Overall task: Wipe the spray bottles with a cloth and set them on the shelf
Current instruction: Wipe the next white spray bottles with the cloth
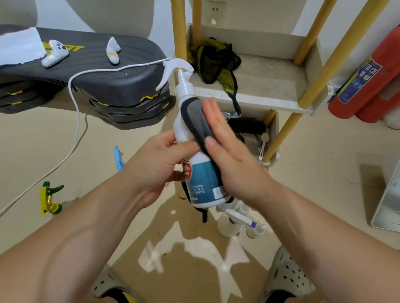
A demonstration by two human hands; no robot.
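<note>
The left hand (pixel 157 164) is gripping the bottle (pixel 203 182) around its middle with curled fingers, holding it upright in the air, so its side is free for wiping. The right hand (pixel 233 163) is lying flat, fingers straight, pressing the cloth (pixel 196 120) on the upper body of the bottle — a flat palm is probably covering more surface. The shelf (pixel 260 82) is standing just behind, its front edge near the nozzle, so the placing should be short.
</note>
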